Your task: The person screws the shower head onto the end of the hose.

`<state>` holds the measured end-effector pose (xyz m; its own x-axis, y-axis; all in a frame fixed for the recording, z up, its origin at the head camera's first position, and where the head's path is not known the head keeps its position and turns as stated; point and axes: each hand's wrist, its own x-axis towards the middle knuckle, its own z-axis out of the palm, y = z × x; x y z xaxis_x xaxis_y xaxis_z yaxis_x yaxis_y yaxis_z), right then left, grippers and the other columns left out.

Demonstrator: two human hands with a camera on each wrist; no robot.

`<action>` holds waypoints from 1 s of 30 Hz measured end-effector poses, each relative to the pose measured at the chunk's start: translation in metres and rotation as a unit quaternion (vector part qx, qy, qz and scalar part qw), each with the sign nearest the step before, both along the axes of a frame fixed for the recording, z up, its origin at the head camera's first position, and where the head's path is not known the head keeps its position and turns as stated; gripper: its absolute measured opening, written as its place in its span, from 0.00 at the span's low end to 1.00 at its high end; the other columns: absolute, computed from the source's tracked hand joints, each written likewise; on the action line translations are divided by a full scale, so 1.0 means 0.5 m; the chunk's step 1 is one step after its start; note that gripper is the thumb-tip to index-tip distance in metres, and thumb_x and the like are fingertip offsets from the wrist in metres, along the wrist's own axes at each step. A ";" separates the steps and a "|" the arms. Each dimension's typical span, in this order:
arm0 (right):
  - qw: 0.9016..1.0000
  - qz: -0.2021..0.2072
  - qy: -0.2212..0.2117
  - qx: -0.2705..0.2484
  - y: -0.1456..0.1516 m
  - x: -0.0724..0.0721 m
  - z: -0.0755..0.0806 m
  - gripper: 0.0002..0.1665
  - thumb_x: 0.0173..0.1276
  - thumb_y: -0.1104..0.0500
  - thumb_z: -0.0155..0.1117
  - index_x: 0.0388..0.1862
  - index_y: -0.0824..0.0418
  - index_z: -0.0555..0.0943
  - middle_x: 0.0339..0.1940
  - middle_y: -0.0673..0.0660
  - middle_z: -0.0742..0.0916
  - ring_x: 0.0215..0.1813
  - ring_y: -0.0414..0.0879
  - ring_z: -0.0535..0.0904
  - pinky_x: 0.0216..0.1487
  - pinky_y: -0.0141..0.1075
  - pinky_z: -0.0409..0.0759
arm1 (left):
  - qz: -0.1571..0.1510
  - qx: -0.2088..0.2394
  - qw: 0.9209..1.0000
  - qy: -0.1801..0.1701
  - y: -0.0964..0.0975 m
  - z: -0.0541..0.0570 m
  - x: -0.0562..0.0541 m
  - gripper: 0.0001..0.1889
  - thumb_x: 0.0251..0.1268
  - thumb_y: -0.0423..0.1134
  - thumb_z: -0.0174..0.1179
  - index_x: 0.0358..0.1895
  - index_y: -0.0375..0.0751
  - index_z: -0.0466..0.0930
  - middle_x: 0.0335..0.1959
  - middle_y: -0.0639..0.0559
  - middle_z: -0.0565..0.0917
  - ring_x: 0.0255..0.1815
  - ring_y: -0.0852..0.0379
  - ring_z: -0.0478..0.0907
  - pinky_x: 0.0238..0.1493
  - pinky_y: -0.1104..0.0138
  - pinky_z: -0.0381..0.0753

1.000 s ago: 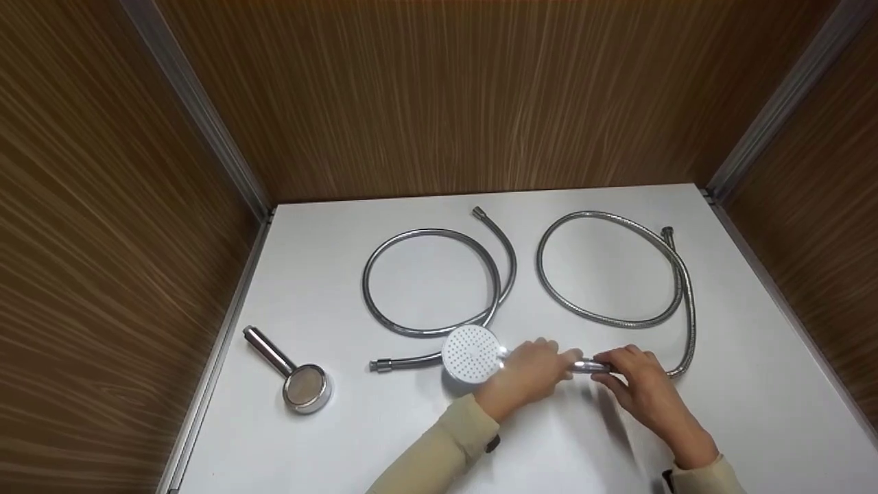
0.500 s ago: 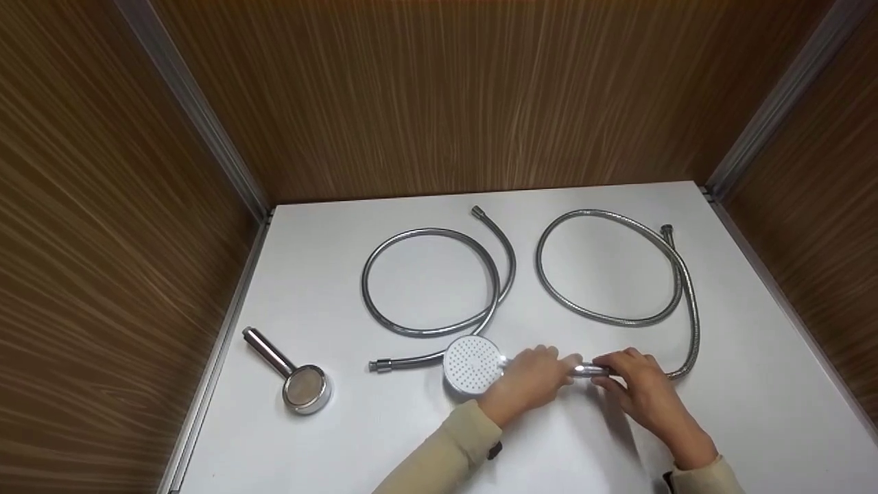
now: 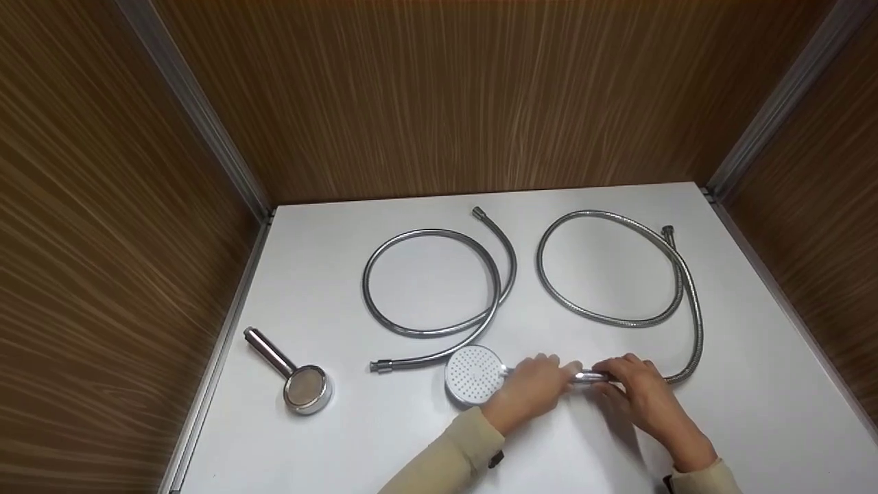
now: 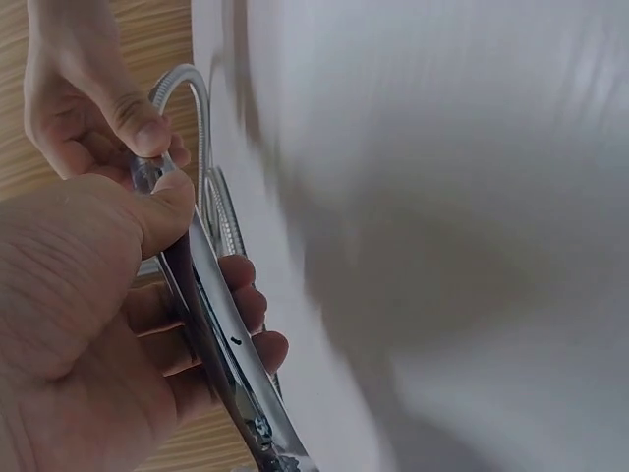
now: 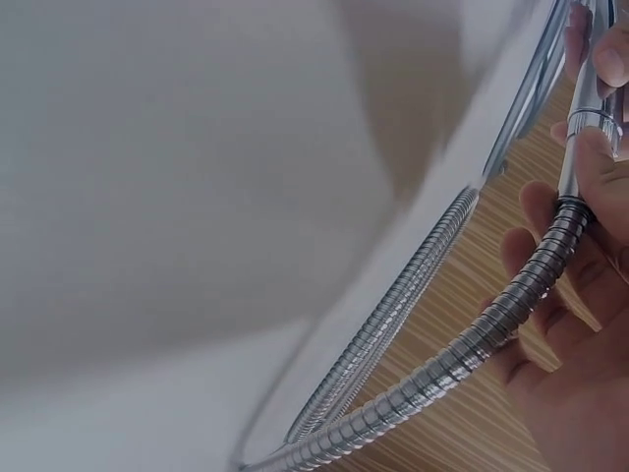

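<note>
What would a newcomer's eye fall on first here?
Probably the round, white-faced shower head, front centre, its chrome handle gripped by the left hand. Beside that, the right hand holds a ribbed metal hose. Beyond, a smooth silver hose lies looped on the white table.

Muted light, soft shadows on white table (image 3: 312, 274), glints on chrome handle (image 4: 244, 359), slightly hazy wrist views

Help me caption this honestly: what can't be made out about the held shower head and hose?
Head view: the middle of the held shower head, covered by the left hand.
Head view: one end of the ribbed hose, covered by the right hand.
Left wrist view: the spray face, cut off by the bottom edge.
Right wrist view: whether the joint is tight; the right hand covers part.
</note>
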<state>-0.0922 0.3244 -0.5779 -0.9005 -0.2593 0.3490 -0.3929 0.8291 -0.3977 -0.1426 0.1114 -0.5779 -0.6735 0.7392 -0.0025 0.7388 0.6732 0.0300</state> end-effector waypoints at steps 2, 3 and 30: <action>1.000 -0.002 -0.002 0.002 0.000 0.001 -0.003 0.21 0.53 0.68 0.84 0.44 0.53 0.88 0.36 0.45 0.91 0.40 0.40 0.81 0.42 0.38 0.70 | 0.002 -0.003 1.000 -0.004 0.002 -0.002 0.002 0.14 0.80 0.52 0.56 0.62 0.61 0.76 0.38 0.56 0.84 0.33 0.60 0.77 0.29 0.71 0.75; 1.000 -0.003 -0.003 0.003 0.001 0.001 -0.005 0.21 0.53 0.68 0.84 0.44 0.53 0.88 0.36 0.45 0.91 0.40 0.40 0.81 0.42 0.38 0.70 | 0.002 -0.002 1.000 -0.008 0.002 -0.003 0.003 0.14 0.80 0.52 0.56 0.62 0.60 0.77 0.38 0.56 0.84 0.32 0.60 0.77 0.29 0.71 0.74; 1.000 -0.004 -0.022 0.008 0.007 0.003 -0.024 0.16 0.56 0.63 0.82 0.43 0.54 0.88 0.35 0.44 0.91 0.39 0.39 0.80 0.40 0.37 0.71 | 0.011 -0.019 0.999 0.030 0.012 -0.021 0.022 0.13 0.80 0.54 0.56 0.61 0.61 0.78 0.38 0.58 0.82 0.36 0.62 0.76 0.35 0.70 0.77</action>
<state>-0.0908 0.3281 -0.5898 -0.9172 -0.2571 0.3043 -0.3681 0.8391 -0.4005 -0.1315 0.1172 -0.5886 -0.6889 0.7248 0.0094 0.7240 0.6886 -0.0398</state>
